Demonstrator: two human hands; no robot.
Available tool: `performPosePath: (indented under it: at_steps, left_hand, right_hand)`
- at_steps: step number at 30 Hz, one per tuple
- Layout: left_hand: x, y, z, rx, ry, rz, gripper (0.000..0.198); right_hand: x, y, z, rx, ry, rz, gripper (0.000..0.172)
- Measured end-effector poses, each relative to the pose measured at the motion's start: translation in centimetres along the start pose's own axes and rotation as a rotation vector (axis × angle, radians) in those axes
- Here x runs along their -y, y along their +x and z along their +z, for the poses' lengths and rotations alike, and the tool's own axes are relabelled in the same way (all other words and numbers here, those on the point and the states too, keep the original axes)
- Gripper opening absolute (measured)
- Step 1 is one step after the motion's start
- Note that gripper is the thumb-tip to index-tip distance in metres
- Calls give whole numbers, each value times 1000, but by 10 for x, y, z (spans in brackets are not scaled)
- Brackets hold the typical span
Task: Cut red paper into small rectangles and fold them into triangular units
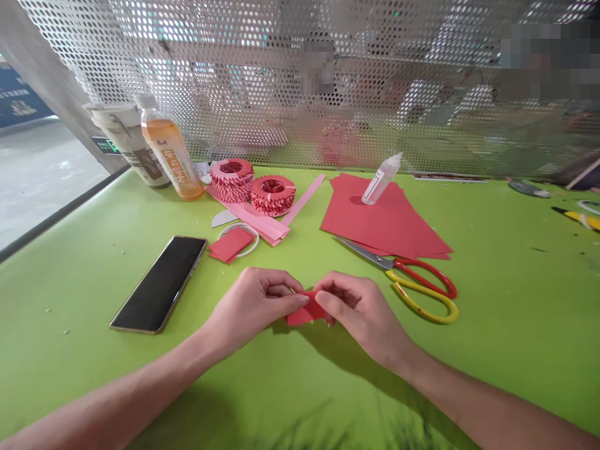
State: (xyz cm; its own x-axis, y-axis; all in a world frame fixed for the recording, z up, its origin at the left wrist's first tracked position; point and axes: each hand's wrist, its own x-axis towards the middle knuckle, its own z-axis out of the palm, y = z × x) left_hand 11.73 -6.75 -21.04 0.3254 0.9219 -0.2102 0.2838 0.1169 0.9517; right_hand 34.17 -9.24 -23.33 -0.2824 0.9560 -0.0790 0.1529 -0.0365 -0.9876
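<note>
Bare forearms point(154, 382) nearest, I see left hand point(255, 306) and right hand point(364, 312) pinching a small, flat red paper piece point(300, 314), likely mid-fold, needing even creasing.

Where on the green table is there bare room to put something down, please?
A wide bare patch of the green table lies right of the scissors and the right hand. Another lies left of the phone, with a few specks. It is crowded at the back left, where the bottle, pleated rings and pink strips sit close together.
</note>
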Motion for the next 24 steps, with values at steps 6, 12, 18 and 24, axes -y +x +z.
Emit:
performPosePath:
  at_steps: [6, 12, 18, 24]
  left_hand:
    - [1, 0, 0, 6, 17, 13, 19]
    - [1, 1, 0, 0, 26, -1, 22]
    - [1, 1, -1, 4, 20, 6, 22]
    - [0, 1, -1, -2, 41, 8, 21]
  right_hand:
    - [-4, 0, 1, 9, -4, 45, 46]
    - [-4, 1, 0, 13, -21, 36, 42]
    - [-4, 1, 0, 7, -28, 38, 42]
    - [-5, 1, -1, 12, -31, 43, 42]
